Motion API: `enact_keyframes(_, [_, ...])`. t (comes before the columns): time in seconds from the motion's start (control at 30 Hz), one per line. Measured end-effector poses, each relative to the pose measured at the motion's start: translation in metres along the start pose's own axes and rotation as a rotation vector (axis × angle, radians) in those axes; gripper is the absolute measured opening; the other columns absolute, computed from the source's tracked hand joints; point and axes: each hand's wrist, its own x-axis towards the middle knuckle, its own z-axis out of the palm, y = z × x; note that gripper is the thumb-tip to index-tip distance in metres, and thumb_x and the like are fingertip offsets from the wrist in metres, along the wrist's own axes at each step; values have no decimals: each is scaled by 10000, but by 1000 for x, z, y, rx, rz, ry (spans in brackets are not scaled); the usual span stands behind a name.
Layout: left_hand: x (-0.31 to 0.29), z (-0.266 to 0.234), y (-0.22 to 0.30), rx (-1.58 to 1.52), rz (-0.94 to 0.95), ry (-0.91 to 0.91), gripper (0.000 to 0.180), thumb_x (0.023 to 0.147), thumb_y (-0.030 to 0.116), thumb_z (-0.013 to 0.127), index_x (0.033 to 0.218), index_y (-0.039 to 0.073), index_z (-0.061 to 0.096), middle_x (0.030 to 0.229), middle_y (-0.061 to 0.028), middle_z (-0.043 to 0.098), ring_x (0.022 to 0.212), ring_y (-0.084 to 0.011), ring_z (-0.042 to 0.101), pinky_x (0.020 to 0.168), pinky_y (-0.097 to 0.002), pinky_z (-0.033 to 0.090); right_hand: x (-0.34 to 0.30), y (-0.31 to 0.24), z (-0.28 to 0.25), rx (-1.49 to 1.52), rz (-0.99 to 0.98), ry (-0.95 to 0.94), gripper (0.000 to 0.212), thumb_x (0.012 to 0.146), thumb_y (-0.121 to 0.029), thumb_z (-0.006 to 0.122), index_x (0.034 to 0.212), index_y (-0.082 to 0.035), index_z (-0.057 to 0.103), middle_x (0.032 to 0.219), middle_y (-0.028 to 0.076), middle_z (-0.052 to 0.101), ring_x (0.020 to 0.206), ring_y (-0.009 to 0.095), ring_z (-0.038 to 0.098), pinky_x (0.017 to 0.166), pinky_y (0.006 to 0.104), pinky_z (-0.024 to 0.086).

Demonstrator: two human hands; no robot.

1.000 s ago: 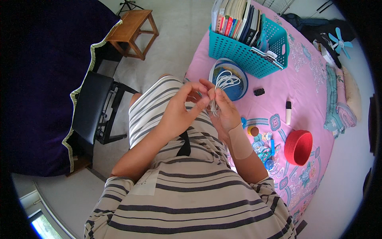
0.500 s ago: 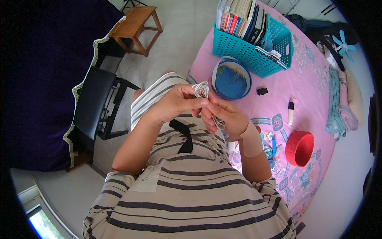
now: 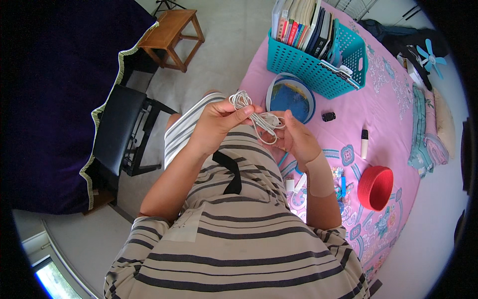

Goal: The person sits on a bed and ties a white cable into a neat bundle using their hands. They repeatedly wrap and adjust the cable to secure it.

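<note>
A white cable (image 3: 265, 119) is gathered into a looped bundle in front of my lap. My left hand (image 3: 221, 119) is closed on it, thumb pressing the middle, with loops sticking out past the fingers on both sides. My right hand (image 3: 301, 142) has its thumb raised and fingers apart, partly behind the bundle's other end. The loops there touch or lie just before the right fingers; I cannot tell which. A beige band (image 3: 319, 174) wraps the right wrist.
On the pink bed (image 3: 343, 127) are a teal basket (image 3: 308, 67) of books, a round blue container (image 3: 291, 102), a small black object (image 3: 328, 116), a white bottle with black cap (image 3: 364, 144) and a red basket (image 3: 375, 188). A black bench (image 3: 118, 129) and wooden stool (image 3: 172, 37) stand left.
My right hand has opened and shifted slightly right, off the bundle's middle. The cable bundle now shows more fully, stretched between the hands, with my left hand still holding it.
</note>
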Motion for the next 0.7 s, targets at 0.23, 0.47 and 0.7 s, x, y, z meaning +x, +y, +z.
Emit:
enact_keyframes(0.23, [2,1,-1,-88,-18,57,149,895,156,618,944,33,684,967,-64,683,847,-98,622,758,-223,510,5,2,-2,-175,-316,142,429,1010,-363,318,1213,-27,493,1097,80,586,974,155,585,866,300,463])
enact_keyframes(0.47, [2,-6,-2,-248,-121,94,167,911,191,597,973,55,672,979,-46,667,804,-84,616,740,-203,523,3,3,-7,-173,-437,162,200,933,-108,515,1116,-28,524,1089,62,569,1026,149,549,903,287,432])
enact_keyframes(0.7, [2,-4,3,-482,-197,98,223,925,234,572,1021,43,633,881,-24,633,778,-77,612,710,-185,544,6,3,7,-335,-745,251,204,828,1,613,1018,-33,546,981,66,553,967,156,525,874,281,412])
